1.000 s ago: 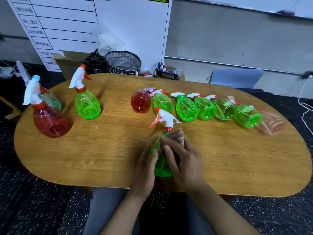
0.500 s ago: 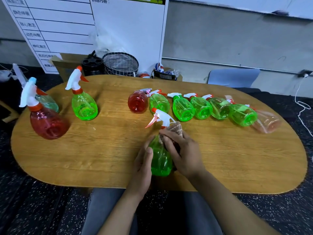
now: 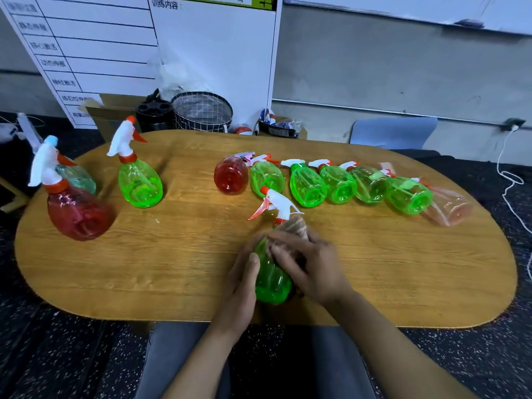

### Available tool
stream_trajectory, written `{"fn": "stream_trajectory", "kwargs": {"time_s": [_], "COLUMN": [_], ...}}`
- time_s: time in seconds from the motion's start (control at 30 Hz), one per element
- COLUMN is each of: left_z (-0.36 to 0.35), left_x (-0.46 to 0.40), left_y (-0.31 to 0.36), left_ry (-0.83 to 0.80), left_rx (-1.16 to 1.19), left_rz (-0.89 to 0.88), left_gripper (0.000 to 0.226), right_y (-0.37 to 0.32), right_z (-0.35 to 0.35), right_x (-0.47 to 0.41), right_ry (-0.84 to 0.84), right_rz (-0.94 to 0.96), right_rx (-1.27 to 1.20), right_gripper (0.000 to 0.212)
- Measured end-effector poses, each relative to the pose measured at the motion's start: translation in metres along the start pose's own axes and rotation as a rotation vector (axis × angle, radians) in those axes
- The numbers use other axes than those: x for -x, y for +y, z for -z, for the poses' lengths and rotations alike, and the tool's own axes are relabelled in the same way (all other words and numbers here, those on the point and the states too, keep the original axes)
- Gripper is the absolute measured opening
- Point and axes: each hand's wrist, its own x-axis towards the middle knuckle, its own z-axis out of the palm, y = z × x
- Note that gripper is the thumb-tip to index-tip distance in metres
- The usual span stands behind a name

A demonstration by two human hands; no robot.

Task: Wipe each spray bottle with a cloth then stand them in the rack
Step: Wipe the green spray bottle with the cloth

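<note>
Gripping one green spray bottle (image 3: 272, 279) at the table's (image 3: 403, 269) near edge, the left hand (image 3: 240, 286) steadies it — the right hand (image 3: 308, 263) presses a cloth (image 3: 296, 226) on it; seven bottles lie along the far edge, three stand at the left end.

The oval table (image 3: 144, 269) in the middle of the frame is light brown wood with visible grain and a slightly shiny, smooth surface. The green spray bottle (image 3: 272, 279) at lower centre is glossy transparent plastic; its white trigger head (image 3: 280, 204) is opaque plastic. The beige cloth (image 3: 296, 226) on it looks soft and matt. The dark floor (image 3: 57, 355) at lower left looks speckled and matt.
</note>
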Motion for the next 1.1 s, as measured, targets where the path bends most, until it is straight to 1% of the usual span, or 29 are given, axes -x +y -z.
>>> {"fn": "stream_trajectory", "kwargs": {"time_s": [0.07,0.13,0.17,0.23,0.33,0.43,0.5,0.57,0.63,0.7,0.77,0.83,0.87,0.97,1.0,1.1], "left_z": [0.0,0.0,0.001,0.002,0.002,0.001,0.001,0.002,0.003,0.004,0.003,0.004,0.004,0.003,0.004,0.007], "left_x": [0.0,0.0,0.0,-0.003,-0.005,-0.007,-0.008,-0.007,-0.004,-0.001,0.0,0.0,0.0,0.0,-0.001,-0.002], "left_y": [0.001,0.001,0.0,-0.002,-0.002,-0.005,-0.004,-0.002,0.003,0.005,0.008,0.011,0.011,0.014,0.012,0.009], "left_ry": [-0.003,-0.011,-0.002,0.016,-0.001,0.006,0.009,-0.026,-0.043,-0.057,-0.069,-0.084,-0.091,-0.077,-0.065,-0.08], "left_rx": [-0.003,0.004,0.001,-0.006,-0.005,0.002,0.0,-0.035,-0.035,-0.041,-0.036,-0.013,-0.003,0.01,0.023,0.033], "left_rz": [-0.006,0.002,-0.006,-0.018,-0.008,0.012,0.028,0.041,0.058,0.037,0.032,0.033,0.023,0.011,0.011,0.006], "left_gripper": [0.047,0.043,0.043,0.044,0.045,0.047,0.048,0.051,0.052,0.065,0.081,0.092,0.091,0.073,0.071,0.075], "right_y": [-0.002,-0.01,-0.015,-0.022,-0.017,-0.006,-0.005,-0.006,-0.005,-0.001,-0.002,-0.005,-0.006,-0.005,-0.005,-0.004], "right_z": [-0.006,-0.013,-0.015,-0.016,-0.018,-0.014,-0.01,-0.008,-0.007,-0.005,-0.001,0.005,0.008,0.017,0.018,0.016], "right_x": [-0.006,0.002,0.01,0.029,0.052,0.05,0.039,0.027,0.012,0.0,-0.007,-0.011,-0.012,-0.016,-0.016,-0.015], "right_ry": [0.078,0.12,0.114,0.056,-0.039,-0.06,-0.05,-0.008,0.044,0.056,0.054,0.106,0.151,0.229,0.226,0.195], "right_rz": [-0.131,-0.139,-0.105,0.032,0.247,0.319,0.278,0.134,-0.061,-0.161,-0.153,-0.168,-0.199,-0.278,-0.279,-0.229], "right_rx": [-0.055,-0.041,-0.032,-0.011,0.121,0.198,0.173,0.102,0.034,-0.002,-0.06,-0.173,-0.221,-0.289,-0.285,-0.236], "right_gripper": [0.033,0.033,0.033,0.033,0.034,0.035,0.035,0.035,0.039,0.039,0.036,0.031,0.028,0.024,0.023,0.022]}}
